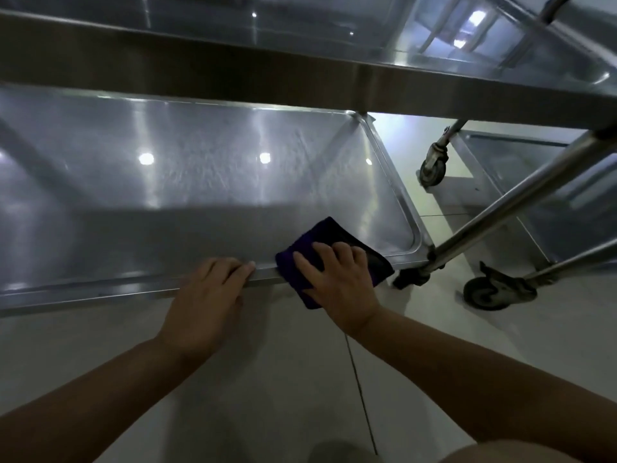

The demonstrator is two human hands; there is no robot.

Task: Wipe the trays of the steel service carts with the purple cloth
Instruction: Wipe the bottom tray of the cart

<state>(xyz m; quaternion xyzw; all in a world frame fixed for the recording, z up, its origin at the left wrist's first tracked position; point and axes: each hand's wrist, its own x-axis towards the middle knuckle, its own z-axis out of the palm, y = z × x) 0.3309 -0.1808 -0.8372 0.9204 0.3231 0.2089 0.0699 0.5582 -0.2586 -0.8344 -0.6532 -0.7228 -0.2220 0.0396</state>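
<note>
Down low, the right hand (337, 279) lies flat with fingers spread on the purple cloth (329, 252), pressing it over the near edge of the bottom tray (200, 182) (the shiny one). Just beside it, the left hand (210, 295) rests on the same edge, fingers straight, holding nothing. Another cart's wheel (494, 292) sits on the floor (267, 379) nearby.

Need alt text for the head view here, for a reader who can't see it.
A person's right hand presses a purple cloth flat on the near rim of a steel cart's lower tray, close to its right corner. The left hand rests on the same rim beside it. An upper tray spans overhead, and a second cart's casters stand to the right.
</note>
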